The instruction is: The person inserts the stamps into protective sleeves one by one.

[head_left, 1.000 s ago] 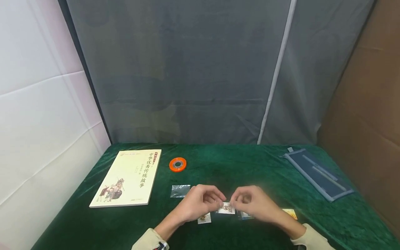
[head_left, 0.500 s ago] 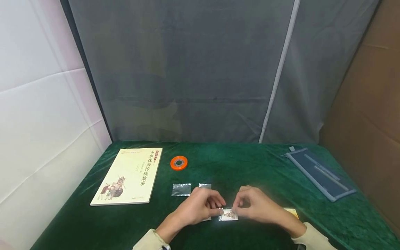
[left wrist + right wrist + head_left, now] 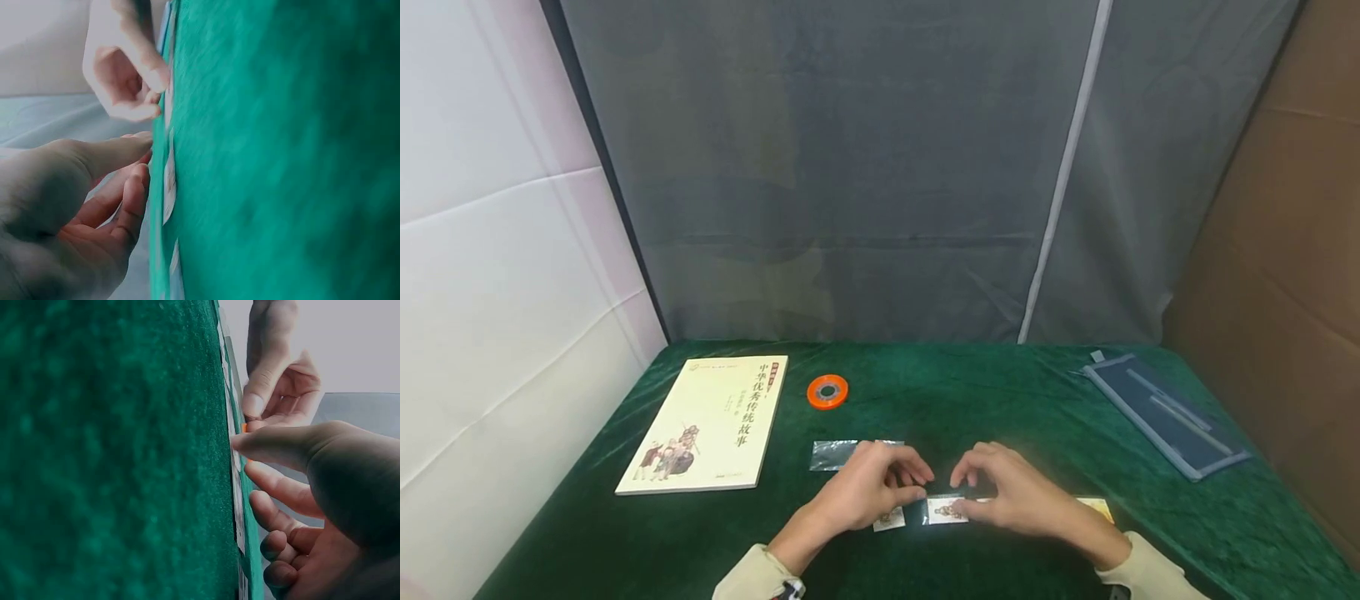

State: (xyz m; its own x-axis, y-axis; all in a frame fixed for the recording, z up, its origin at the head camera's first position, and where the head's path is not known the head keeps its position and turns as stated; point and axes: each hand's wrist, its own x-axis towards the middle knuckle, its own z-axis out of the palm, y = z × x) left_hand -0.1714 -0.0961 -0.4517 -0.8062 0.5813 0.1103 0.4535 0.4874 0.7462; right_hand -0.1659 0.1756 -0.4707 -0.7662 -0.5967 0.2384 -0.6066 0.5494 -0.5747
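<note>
A small card point(image 3: 947, 510) with a printed figure, stamp-like, lies in a clear plastic sleeve on the green cloth between my hands. My right hand point(image 3: 1018, 493) touches its right end with the thumb point(image 3: 265, 442); the fingers are spread away from the thumb. Just left of the sleeve, my left hand point(image 3: 868, 487) hovers with loosely bent fingers and nothing in them. In the left wrist view its thumb point(image 3: 128, 152) and fingertips are close above the cloth. A second small printed card point(image 3: 889, 518) lies under the left hand, partly hidden.
Clear plastic sleeves point(image 3: 832, 455) lie beyond my left hand, partly covered by it. A yellow card point(image 3: 1099, 507) shows behind the right wrist. Further off are a cream book point(image 3: 707, 421), an orange ring-shaped roll point(image 3: 827, 392) and a blue zip pouch point(image 3: 1165, 417).
Both hands were pinching at the sleeved card; it has come down onto the cloth. The left fingers have moved off it, and the right fingers have spread from the thumb.
</note>
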